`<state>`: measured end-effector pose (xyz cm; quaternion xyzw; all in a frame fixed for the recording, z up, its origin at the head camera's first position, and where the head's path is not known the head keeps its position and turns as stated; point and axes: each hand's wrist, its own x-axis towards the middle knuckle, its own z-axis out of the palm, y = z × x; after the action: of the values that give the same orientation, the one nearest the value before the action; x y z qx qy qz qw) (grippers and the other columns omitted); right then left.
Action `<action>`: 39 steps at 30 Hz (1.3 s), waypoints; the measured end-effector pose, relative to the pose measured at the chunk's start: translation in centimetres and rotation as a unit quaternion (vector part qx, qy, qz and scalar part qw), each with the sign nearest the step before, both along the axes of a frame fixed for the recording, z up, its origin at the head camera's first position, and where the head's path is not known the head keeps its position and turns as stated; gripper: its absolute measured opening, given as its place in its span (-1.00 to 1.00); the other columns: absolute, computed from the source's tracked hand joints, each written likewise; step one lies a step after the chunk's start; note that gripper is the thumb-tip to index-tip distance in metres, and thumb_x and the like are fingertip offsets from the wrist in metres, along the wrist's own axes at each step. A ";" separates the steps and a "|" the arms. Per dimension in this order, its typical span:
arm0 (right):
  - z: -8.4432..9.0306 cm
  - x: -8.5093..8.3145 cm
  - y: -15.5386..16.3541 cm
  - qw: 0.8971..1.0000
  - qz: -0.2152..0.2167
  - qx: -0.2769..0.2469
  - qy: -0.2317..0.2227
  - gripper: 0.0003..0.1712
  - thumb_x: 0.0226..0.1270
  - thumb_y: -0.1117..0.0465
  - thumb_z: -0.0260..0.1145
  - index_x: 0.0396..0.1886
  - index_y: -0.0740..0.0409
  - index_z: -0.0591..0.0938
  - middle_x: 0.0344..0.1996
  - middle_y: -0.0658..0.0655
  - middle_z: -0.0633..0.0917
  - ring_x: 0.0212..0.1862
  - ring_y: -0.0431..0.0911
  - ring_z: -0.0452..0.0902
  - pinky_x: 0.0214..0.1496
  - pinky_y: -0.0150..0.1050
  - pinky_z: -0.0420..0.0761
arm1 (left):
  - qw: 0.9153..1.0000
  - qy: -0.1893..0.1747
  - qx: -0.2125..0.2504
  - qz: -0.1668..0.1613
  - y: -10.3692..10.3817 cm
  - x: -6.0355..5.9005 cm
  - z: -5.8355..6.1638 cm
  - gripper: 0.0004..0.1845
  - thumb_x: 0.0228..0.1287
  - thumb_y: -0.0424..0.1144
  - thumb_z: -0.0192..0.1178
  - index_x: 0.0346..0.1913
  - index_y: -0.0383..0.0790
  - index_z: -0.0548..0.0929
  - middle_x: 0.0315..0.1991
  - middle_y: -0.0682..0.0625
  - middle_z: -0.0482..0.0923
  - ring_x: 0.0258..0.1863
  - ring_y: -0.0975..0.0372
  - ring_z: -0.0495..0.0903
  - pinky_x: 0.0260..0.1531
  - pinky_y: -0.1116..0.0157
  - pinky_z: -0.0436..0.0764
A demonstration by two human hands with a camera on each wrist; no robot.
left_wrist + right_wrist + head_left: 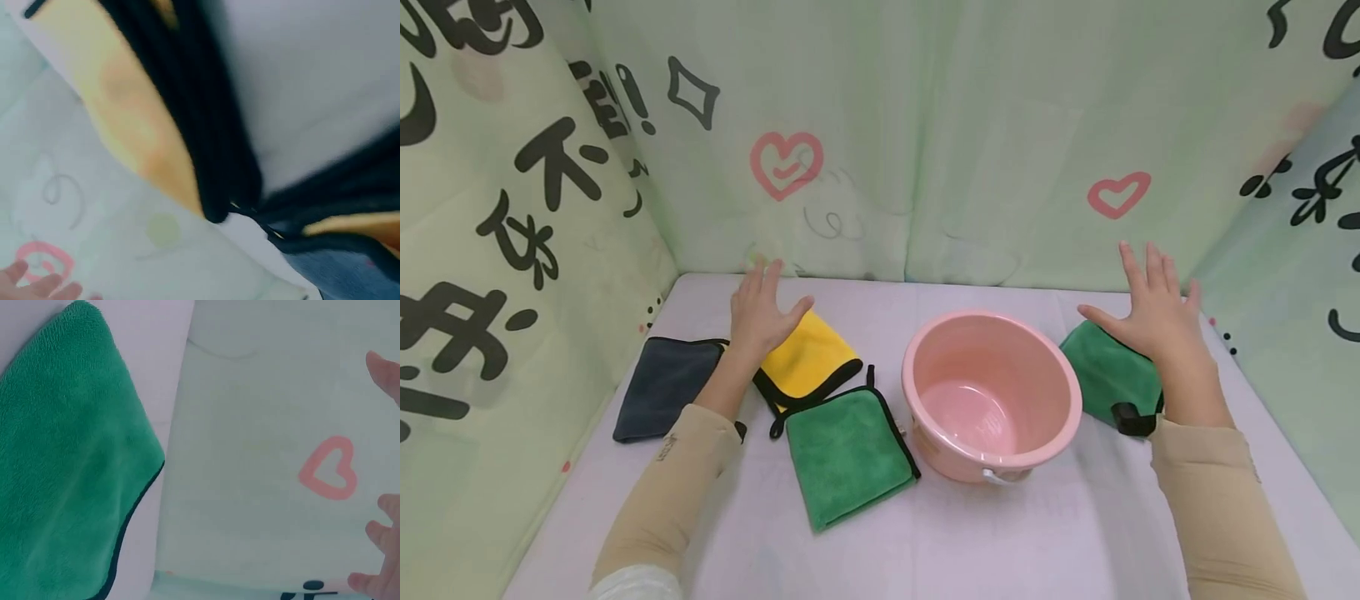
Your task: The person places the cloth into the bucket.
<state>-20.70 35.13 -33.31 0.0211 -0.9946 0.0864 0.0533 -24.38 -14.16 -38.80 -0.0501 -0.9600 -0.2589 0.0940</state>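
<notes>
With fingers spread, my left hand (763, 312) is raised near a folded yellow cloth (812, 358) with black edging, overlapping it in the head view. A folded dark navy cloth (666, 387) lies left of that wrist, partly behind the forearm. My right hand (1153, 312), fingers also spread, is above a green cloth (1108, 375) and holds nothing. Between the hands stands a pink bucket (992, 329), upright, with bare inside showing and a white handle end at its front. Left of the bucket lies another folded green cloth (853, 458) with black edging.
A pale lilac sheet covers the table (970, 550). Light green curtains (1000, 125) with black lettering and pink hearts enclose the table at the back and both sides. The nearer green cloth lies right beside the bucket's base.
</notes>
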 end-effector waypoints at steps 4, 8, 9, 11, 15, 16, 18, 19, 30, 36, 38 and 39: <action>-0.1 1.0 0.6 1.000 0.002 -0.002 0.022 0.17 0.08 -0.36 0.13 0.43 -0.10 -0.35 0.41 0.25 -0.36 0.40 0.23 -0.43 0.20 0.40 -0.28 | 0.987 0.020 0.161 -0.020 1.0 0.8 0.8 -0.22 0.18 0.04 0.15 0.38 -0.20 0.12 0.35 -0.19 0.12 0.31 -0.06 0.12 0.23 -0.06 0.15; -1.0 2.0 1.2 0.999 0.010 0.008 0.034 0.14 0.05 -0.33 0.20 0.45 -0.06 -0.18 0.42 0.28 -0.23 0.37 0.30 -0.26 0.18 0.41 -0.19 | 0.962 0.003 0.269 -0.043 2.2 1.9 1.5 -0.32 0.20 -0.10 0.18 0.33 -0.23 0.21 0.21 -0.21 0.35 0.14 -0.05 0.38 0.07 0.03 0.41; -1.4 2.2 1.4 0.999 0.013 0.012 0.036 0.11 0.04 -0.32 0.22 0.45 -0.05 -0.13 0.41 0.29 -0.19 0.35 0.33 -0.20 0.17 0.42 -0.17 | 0.955 -0.010 0.291 -0.049 2.6 2.2 1.7 -0.34 0.21 -0.12 0.18 0.33 -0.22 0.23 0.17 -0.22 0.40 0.09 -0.04 0.44 0.02 0.06 0.47; -2.3 2.7 1.9 0.999 0.017 0.022 0.035 0.08 0.03 -0.32 0.22 0.44 -0.04 -0.05 0.39 0.32 -0.10 0.31 0.35 -0.11 0.15 0.42 -0.13 | 0.938 -0.050 0.338 -0.064 3.3 2.8 2.0 -0.38 0.22 -0.15 0.17 0.31 -0.21 0.26 0.10 -0.22 0.46 0.01 -0.03 0.50 -0.06 0.10 0.53; -4.6 3.6 2.9 0.999 0.022 0.035 0.027 0.02 0.03 -0.34 0.21 0.39 0.00 0.05 0.34 0.35 0.03 0.27 0.34 -0.03 0.13 0.41 -0.09 | 0.891 -0.145 0.423 -0.082 4.6 3.8 2.3 -0.45 0.24 -0.16 0.14 0.27 -0.20 0.31 0.04 -0.22 0.51 -0.06 0.00 0.56 -0.13 0.17 0.58; -5.2 3.7 3.0 0.999 0.023 0.035 0.024 0.01 0.03 -0.34 0.21 0.37 0.01 0.08 0.33 0.35 0.05 0.27 0.34 -0.02 0.12 0.40 -0.08 | 0.876 -0.168 0.444 -0.085 4.9 4.0 2.3 -0.47 0.25 -0.16 0.14 0.26 -0.21 0.32 0.03 -0.23 0.51 -0.07 -0.01 0.57 -0.15 0.17 0.58; -6.3 4.2 3.3 0.999 0.026 0.033 0.015 -0.02 0.03 -0.34 0.20 0.34 0.03 0.11 0.31 0.36 0.08 0.25 0.35 -0.01 0.11 0.40 -0.08 | 0.851 -0.209 0.474 -0.088 5.6 4.5 2.2 -0.49 0.26 -0.16 0.13 0.24 -0.20 0.33 0.03 -0.24 0.51 -0.09 0.00 0.58 -0.16 0.17 0.59; -6.7 4.4 3.4 0.999 0.027 0.034 0.010 -0.02 0.03 -0.34 0.20 0.34 0.04 0.11 0.30 0.37 0.09 0.24 0.36 0.00 0.10 0.40 -0.07 | 0.839 -0.227 0.487 -0.091 5.8 4.7 2.2 -0.50 0.26 -0.17 0.12 0.24 -0.20 0.34 0.03 -0.25 0.51 -0.10 0.00 0.59 -0.17 0.17 0.59; -10.5 5.7 4.3 0.998 0.036 0.044 -0.036 -0.03 0.01 -0.33 0.22 0.26 0.15 0.17 0.17 0.43 0.20 0.14 0.43 0.07 0.03 0.38 0.03 | 0.771 -0.343 0.526 -0.107 8.6 6.8 2.2 -0.58 0.28 -0.24 0.07 0.19 -0.23 0.39 -0.02 -0.27 0.53 -0.25 0.07 0.64 -0.21 0.14 0.60; -11.3 5.8 4.5 0.997 0.029 0.034 -0.065 -0.03 0.03 -0.34 0.20 0.27 0.17 0.15 0.16 0.44 0.17 0.14 0.44 0.04 0.01 0.38 0.01 | 0.770 -0.351 0.520 -0.119 9.4 7.5 2.1 -0.59 0.23 -0.25 0.13 0.13 -0.25 0.44 -0.18 -0.18 0.58 -0.35 0.12 0.64 -0.27 0.17 0.62; -11.5 5.7 4.5 0.997 0.027 0.032 -0.071 -0.03 0.04 -0.34 0.20 0.27 0.16 0.14 0.16 0.45 0.16 0.14 0.43 0.03 0.00 0.39 0.00 | 0.763 -0.357 0.523 -0.126 9.6 7.6 2.1 -0.58 0.23 -0.25 0.13 0.14 -0.26 0.43 -0.23 -0.13 0.60 -0.38 0.14 0.64 -0.28 0.17 0.62; -11.5 5.7 4.5 0.996 0.026 0.032 -0.074 -0.03 0.04 -0.34 0.19 0.27 0.16 0.15 0.16 0.45 0.16 0.14 0.44 0.03 0.00 0.39 0.00 | 0.759 -0.361 0.525 -0.129 9.6 7.7 2.2 -0.58 0.23 -0.26 0.13 0.14 -0.27 0.43 -0.26 -0.11 0.61 -0.41 0.16 0.64 -0.27 0.16 0.62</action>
<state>-14.99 39.66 -44.84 0.0419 -0.9972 0.0576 -0.0233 -16.71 -4.51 -36.62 -0.0190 -0.6204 -0.7313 -0.2827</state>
